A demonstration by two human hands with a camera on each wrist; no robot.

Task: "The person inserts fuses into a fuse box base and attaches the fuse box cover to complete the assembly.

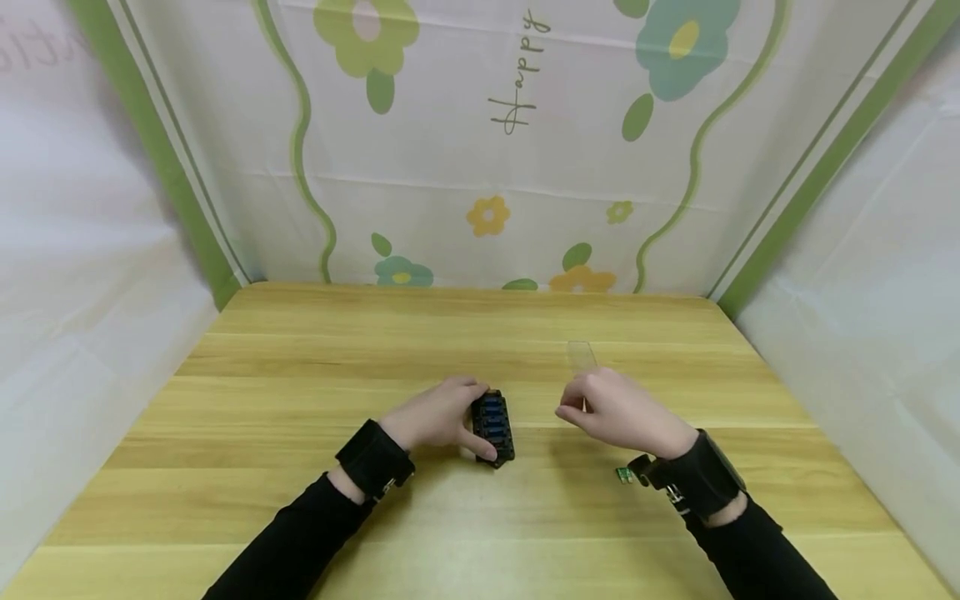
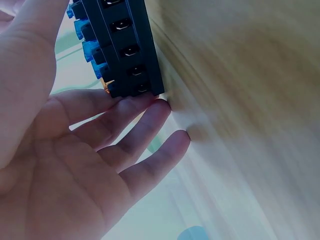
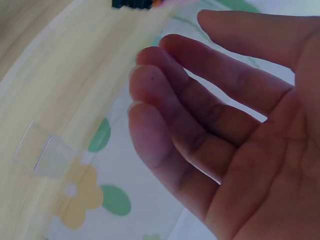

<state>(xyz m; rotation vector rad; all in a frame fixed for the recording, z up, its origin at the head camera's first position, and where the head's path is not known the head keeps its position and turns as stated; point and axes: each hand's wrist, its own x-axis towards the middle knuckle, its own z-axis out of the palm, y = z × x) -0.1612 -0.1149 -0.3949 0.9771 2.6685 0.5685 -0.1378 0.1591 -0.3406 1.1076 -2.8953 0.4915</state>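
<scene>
My left hand [image 1: 442, 414] holds a black oblong block with blue parts in a row [image 1: 492, 421], which resembles a terminal block. In the head view the thumb is at its near end and fingertips are at its far end. Seen from the left wrist, the block's side [image 2: 129, 50] has a line of square-edged holes, and the fingers bend under one end. To the right, my right hand [image 1: 618, 408] hovers above the table with loosely bent fingers and nothing in them; the right wrist view shows the bare palm and fingers [image 3: 190, 110].
A thin clear plate [image 1: 581, 354] lies on the wooden table [image 1: 300, 367] beyond the right hand, partly hidden by it. Beside the right wristband is a small green piece [image 1: 624, 475]. Printed cloth [image 1: 450, 150] stands behind the table, with pale cloth walls at both sides.
</scene>
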